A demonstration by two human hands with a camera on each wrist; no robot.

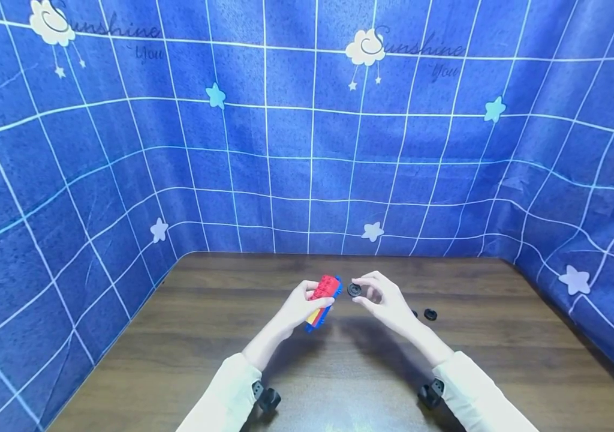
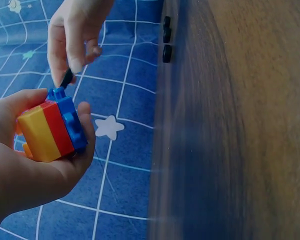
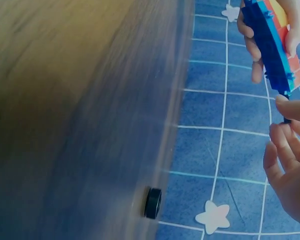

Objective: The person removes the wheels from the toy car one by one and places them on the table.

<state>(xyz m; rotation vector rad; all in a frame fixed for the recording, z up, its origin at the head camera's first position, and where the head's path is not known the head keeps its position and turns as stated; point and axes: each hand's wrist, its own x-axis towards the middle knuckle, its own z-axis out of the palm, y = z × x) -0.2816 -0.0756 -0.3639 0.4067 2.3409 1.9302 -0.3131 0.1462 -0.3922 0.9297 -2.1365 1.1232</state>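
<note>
My left hand (image 1: 299, 309) grips a toy built of red, yellow and blue plastic bricks (image 1: 325, 288). It is held tilted above the table, with the thumb on one side and fingers round the other. In the right wrist view the blue base (image 3: 268, 47) shows small studs along its edge. Just to the right, my right hand (image 1: 385, 300) pinches a small black toy wheel (image 1: 354, 290) between thumb and fingertips. The left wrist view has this wheel (image 2: 66, 78) close to the blue end of the toy; whether they touch I cannot tell.
More black wheels lie on the wooden table (image 1: 204, 336): one wheel (image 1: 430, 314) is right of my right forearm, another partly hidden behind it. Three wheels, the nearest wheel (image 2: 167, 53) among them, line up in the left wrist view. A blue gridded curtain (image 1: 285, 132) surrounds the table.
</note>
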